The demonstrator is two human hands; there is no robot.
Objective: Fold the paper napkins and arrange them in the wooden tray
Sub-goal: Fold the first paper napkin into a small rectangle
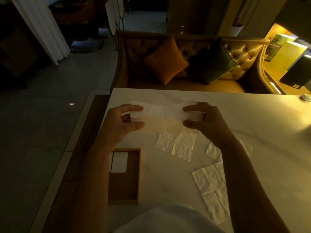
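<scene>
Two hands hold one paper napkin up over the white bench.

The left hand pinches the left end of the napkin and the right hand pinches the right end, fingers on top, thumbs below. The wooden tray sits by the left edge of the bench, near the person, with one folded napkin at its far end. Three flat napkins lie to its right. Wide bench top runs on to the right. The booklets far off have writing too small to read.
</scene>
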